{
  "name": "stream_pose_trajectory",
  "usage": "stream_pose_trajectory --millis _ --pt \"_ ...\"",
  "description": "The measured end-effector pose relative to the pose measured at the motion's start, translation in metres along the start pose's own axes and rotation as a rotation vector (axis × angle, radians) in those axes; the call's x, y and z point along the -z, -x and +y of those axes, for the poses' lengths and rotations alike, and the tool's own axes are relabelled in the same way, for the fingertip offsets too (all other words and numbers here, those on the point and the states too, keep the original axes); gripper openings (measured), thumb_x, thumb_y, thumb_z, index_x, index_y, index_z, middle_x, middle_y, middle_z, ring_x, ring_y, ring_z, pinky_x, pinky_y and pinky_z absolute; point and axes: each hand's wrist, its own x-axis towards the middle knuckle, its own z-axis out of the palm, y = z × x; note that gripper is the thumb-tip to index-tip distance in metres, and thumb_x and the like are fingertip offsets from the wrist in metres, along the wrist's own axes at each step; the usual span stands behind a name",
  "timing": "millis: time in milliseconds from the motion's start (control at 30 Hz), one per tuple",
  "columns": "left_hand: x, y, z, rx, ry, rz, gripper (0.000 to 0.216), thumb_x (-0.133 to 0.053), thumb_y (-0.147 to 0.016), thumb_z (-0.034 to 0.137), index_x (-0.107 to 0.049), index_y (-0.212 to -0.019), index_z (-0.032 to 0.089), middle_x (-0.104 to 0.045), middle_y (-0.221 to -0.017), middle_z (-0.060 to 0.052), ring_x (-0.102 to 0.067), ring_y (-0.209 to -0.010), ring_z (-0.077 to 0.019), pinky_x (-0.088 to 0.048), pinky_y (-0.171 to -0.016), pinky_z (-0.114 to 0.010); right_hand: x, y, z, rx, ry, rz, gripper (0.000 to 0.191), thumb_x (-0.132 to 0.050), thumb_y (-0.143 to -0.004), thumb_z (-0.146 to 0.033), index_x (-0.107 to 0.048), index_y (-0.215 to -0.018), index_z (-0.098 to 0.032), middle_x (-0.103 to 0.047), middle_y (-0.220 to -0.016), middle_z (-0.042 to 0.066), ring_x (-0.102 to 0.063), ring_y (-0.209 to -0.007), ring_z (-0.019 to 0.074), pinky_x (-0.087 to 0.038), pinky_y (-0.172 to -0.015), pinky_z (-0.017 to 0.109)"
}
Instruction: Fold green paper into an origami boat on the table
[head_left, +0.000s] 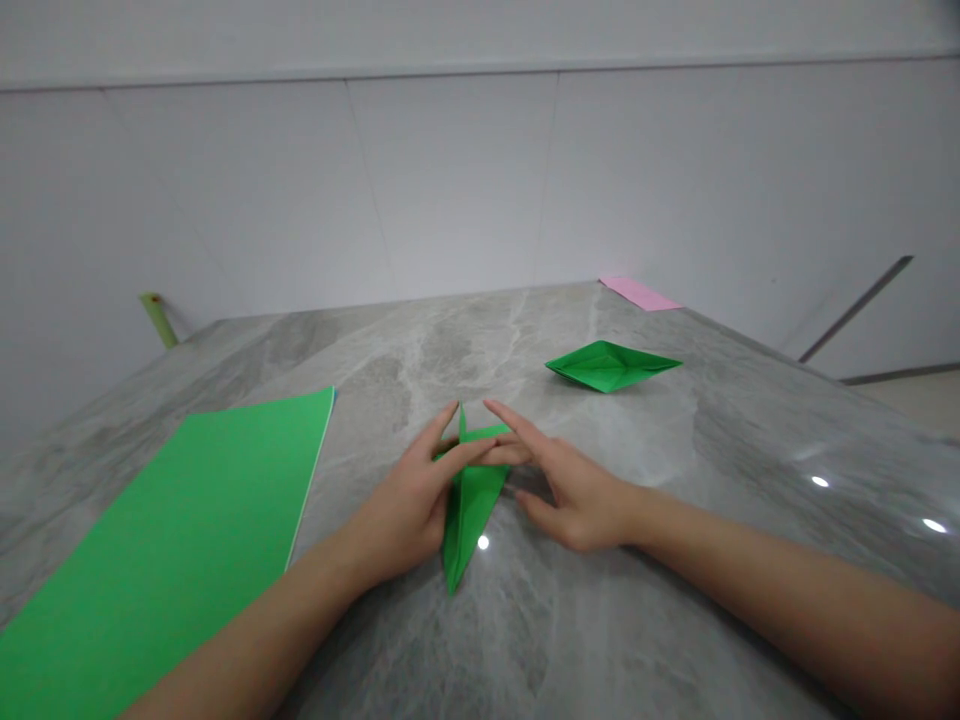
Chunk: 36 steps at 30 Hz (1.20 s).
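A green sheet folded into a long pointed shape (pixel 466 515) lies on the grey marble table (pixel 600 600) in front of me, its tip toward me. My left hand (pixel 409 505) rests on its left side, fingers stretched out and pressing the upper fold. My right hand (pixel 570 485) comes from the right, fingers extended flat over the same upper part, meeting the left fingertips. Neither hand lifts the paper off the table.
A finished green folded paper boat shape (pixel 611 365) sits farther back to the right. A stack of flat green sheets (pixel 180 530) lies at the left. A pink sheet (pixel 639 293) is at the far edge by the white wall. A green-yellow stick (pixel 159 318) leans at far left.
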Motion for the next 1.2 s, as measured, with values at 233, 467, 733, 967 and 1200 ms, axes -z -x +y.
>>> stream_pose_trajectory --millis 233,467,733,967,1200 --pt "0.008 -0.004 0.003 0.116 -0.158 0.274 0.016 -0.055 -0.088 0.012 -0.067 -0.095 0.02 -0.025 -0.157 -0.009 -0.032 -0.142 -0.0343 -0.035 -0.111 -0.055 0.006 0.001 -0.006 0.013 0.03 -0.021 0.1 -0.05 -0.07 -0.007 -0.002 -0.156 -0.025 -0.063 -0.13 0.009 -0.054 -0.125 0.0264 -0.035 -0.109 0.054" --pt "0.018 -0.006 0.017 0.172 -0.022 0.59 0.011 -0.06 -0.09 0.028 -0.069 -0.085 0.023 -0.068 -0.12 -0.006 -0.058 -0.121 -0.0271 -0.031 -0.113 -0.056 0.015 0.001 -0.012 0.04 0.091 0.271 0.057 -0.057 -0.079 -0.014 -0.05 -0.134 -0.026 -0.071 -0.109 0.005 -0.065 -0.104 0.0243 -0.03 -0.111 0.053" --pt "0.018 -0.001 0.027 0.154 0.15 0.518 0.017 -0.063 -0.085 0.032 -0.072 -0.075 0.021 -0.069 -0.066 0.005 -0.06 -0.058 -0.0128 -0.037 -0.11 -0.049 0.02 -0.006 -0.028 -0.041 0.052 0.497 0.008 -0.066 -0.086 -0.023 -0.067 -0.078 -0.021 -0.066 -0.066 0.002 -0.061 -0.061 0.0166 -0.048 -0.06 0.03" --pt "0.03 0.0 0.017 0.416 0.81 0.093 0.033 -0.069 -0.076 0.048 -0.069 -0.069 0.016 -0.06 -0.058 0.0 -0.052 -0.053 -0.0121 -0.038 -0.049 -0.022 0.022 -0.008 -0.017 -0.562 -0.672 0.22 0.037 -0.079 -0.071 -0.049 -0.062 -0.068 -0.016 -0.061 -0.059 -0.001 -0.052 -0.048 0.0089 -0.039 -0.045 0.02" --pt "0.013 -0.006 0.019 0.457 1.04 -0.26 0.034 -0.075 -0.075 0.048 -0.072 -0.085 0.015 -0.07 -0.077 -0.003 -0.061 -0.064 -0.0135 -0.045 -0.061 -0.023 0.009 -0.005 -0.016 -0.656 -0.717 0.024 0.038 -0.082 -0.069 -0.047 -0.065 -0.074 -0.014 -0.063 -0.063 -0.001 -0.053 -0.052 0.0087 -0.039 -0.05 0.02"
